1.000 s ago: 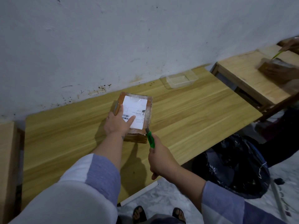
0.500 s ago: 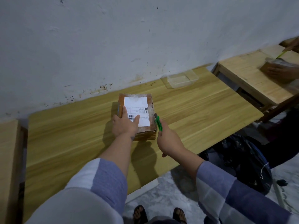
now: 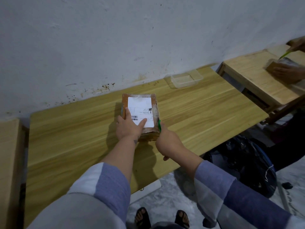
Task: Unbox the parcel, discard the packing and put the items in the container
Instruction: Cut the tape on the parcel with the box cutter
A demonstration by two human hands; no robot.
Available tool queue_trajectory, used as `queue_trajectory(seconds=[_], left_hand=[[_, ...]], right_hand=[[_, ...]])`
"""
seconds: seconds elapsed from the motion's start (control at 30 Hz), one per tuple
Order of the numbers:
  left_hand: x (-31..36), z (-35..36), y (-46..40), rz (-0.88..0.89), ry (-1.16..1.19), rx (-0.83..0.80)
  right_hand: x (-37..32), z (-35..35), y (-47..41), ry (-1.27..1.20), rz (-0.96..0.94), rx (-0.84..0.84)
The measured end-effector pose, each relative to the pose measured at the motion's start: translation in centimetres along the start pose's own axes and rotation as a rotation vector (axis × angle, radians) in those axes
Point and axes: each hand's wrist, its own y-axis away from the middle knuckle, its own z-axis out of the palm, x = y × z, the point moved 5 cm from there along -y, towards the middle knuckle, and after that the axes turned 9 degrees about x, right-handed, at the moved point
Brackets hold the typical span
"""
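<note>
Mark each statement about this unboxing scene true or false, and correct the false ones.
1. The left hand lies flat on top of the parcel. True.
2. The right hand holds a green cutter at the parcel's right edge. True.
3. The clear plastic container already holds items. False: it looks empty and stands apart from the parcel, near the wall.
4. The parcel's flaps are open. False: it is closed, with its white label facing up.
5. A black bag sits on the table. False: it is on the floor beside the table.
</note>
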Motion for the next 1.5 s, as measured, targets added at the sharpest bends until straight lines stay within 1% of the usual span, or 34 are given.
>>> queue_trajectory(seconds=[0.23,0.3,0.4,0.5,0.6,0.7,0.73,0.8,0.9,1.13,1.23,1.33,1.43,1.5], left_hand=[[0.2,-0.3,0.2,-0.008,0.023,-0.005],[0.2,-0.4,0.2,-0.002,0.035,-0.016],[-0.1,-0.1,-0.1,-0.025,0.091,-0.066],[-0.2,-0.2,0.0,-0.050,0.194,-0.124],[-0.3,-1.1,1.1,0.049,0.272,-0.164],[-1.9,-1.2,1.3,0.156,0.327,-0.214],[-2.6,-1.0,1.1,0.194,0.314,-0.239],[-3.8,-0.8,0.8,0.291,0.216,-0.256],[-3.9,-0.7,0.5,0.388,0.111,-0.221],[-0.3,0.2,0.7,0.313,0.112,-0.102],[0.2,0.9,0.1,0.311,0.067,-0.079],[0.4,1.3,-0.1,0.310,0.036,-0.088],[0.7,1.1,-0.3,0.349,-0.041,-0.050],[0.9,1.1,-0.4,0.427,-0.113,-0.010]], right_hand=[[1.3,-1.3,0.8,-0.051,-0.004,-0.061],[2.0,-2.1,1.0,-0.142,-0.014,-0.033],[2.6,-3.5,0.4,-0.293,-0.046,0.069],[2.9,-3.1,-0.8,-0.339,-0.057,0.070],[3.3,-1.7,-2.5,-0.288,-0.040,0.129],[3.4,0.1,-3.6,-0.318,-0.038,0.145],[3.5,0.5,-3.9,-0.340,-0.033,0.149],[3.5,0.8,-4.6,-0.375,-0.020,0.183],[3.2,0.6,-6.3,-0.380,-0.020,0.218],[2.4,-1.3,-11.1,-0.390,-0.033,0.194],[3.3,-1.5,-11.2,-0.433,0.012,0.265],[5.1,-0.9,-9.9,-0.544,0.091,0.331],[6.3,0.2,-7.4,-0.710,0.146,0.302],[6.7,0.9,-5.8,-0.797,0.152,0.280]])
